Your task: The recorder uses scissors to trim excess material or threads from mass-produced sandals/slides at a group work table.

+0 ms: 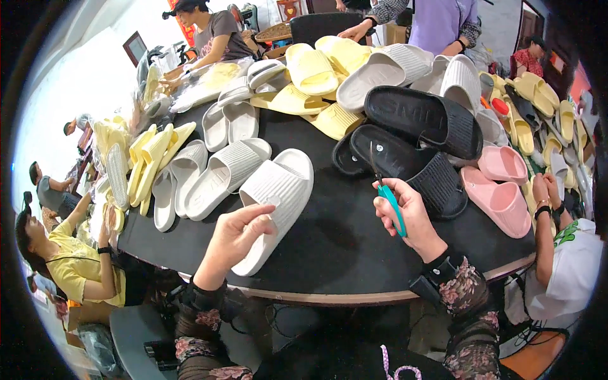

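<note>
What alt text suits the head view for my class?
A person's right grip holds teal-handled scissors above a black table, with the left grip at a light-grey slide sandal. Black slides, pink slides, yellow slides and more grey slides crowd the table; other people are nearby.

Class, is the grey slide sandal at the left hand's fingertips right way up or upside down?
Right way up: the grey slide sandal has its ridged strap uppermost and its open toe showing.

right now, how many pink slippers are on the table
2. One pink slipper lies right of the black slippers, near the edge of the table; the other pink slipper is just beyond it. More may be hidden in the piles.
</note>
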The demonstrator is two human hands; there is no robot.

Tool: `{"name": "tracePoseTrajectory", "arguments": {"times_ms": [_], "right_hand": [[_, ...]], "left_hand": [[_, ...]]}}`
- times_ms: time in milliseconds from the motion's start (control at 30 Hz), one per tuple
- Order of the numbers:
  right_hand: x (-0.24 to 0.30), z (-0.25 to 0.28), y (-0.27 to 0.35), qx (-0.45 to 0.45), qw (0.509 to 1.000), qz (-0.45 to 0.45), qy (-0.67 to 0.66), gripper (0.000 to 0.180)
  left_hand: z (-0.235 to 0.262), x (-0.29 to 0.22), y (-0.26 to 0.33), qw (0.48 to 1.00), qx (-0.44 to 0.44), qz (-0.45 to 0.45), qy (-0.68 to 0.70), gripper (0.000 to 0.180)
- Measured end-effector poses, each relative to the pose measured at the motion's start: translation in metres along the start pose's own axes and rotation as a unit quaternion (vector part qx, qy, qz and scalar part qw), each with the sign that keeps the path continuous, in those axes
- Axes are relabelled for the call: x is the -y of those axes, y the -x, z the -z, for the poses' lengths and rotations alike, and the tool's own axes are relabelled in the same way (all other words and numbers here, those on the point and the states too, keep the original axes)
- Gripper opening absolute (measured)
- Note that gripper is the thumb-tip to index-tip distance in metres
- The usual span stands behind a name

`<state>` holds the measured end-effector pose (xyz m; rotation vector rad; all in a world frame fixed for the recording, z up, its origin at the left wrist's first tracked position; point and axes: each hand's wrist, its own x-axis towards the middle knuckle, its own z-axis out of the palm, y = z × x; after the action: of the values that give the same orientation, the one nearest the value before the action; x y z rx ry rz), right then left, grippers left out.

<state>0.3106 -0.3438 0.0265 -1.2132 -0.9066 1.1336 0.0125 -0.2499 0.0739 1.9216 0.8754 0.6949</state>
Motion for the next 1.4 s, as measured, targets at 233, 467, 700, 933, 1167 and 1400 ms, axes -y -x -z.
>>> {"name": "tracePoseTrajectory", "arguments": {"times_ms": [233, 467, 700, 933, 1167, 1400], "right_hand": [[0.001, 0.002, 0.002, 0.000, 1.000, 0.002, 0.004, 0.038], [0.001, 0.000, 0.000, 0.012, 1.000, -0.001, -0.004, 0.033], [0.001, 0.006, 0.001, 0.038, 0.999, 0.009, 0.004, 0.031], [0.001, 0.004, 0.006, 0.053, 0.998, 0.030, 0.007, 0.038], [-0.004, 0.007, 0.005, 0.054, 0.998, 0.036, 0.000, 0.043], [0.000, 0.005, 0.001, 0.050, 0.997, 0.049, 0.016, 0.039]], "left_hand": [[0.017, -0.002, -0.015, 0.999, 0.016, 0.004, -0.035, 0.029], [0.036, 0.026, -0.036, 0.981, 0.012, 0.038, -0.191, 0.026], [0.044, 0.051, -0.048, 0.986, -0.109, 0.122, -0.033, 0.044], [0.036, 0.065, -0.056, 0.948, -0.078, 0.188, 0.246, 0.051], [0.003, 0.045, -0.062, 0.959, -0.056, 0.148, 0.237, 0.028], [-0.020, 0.005, -0.057, 0.975, -0.118, 0.049, 0.181, 0.041]]}}
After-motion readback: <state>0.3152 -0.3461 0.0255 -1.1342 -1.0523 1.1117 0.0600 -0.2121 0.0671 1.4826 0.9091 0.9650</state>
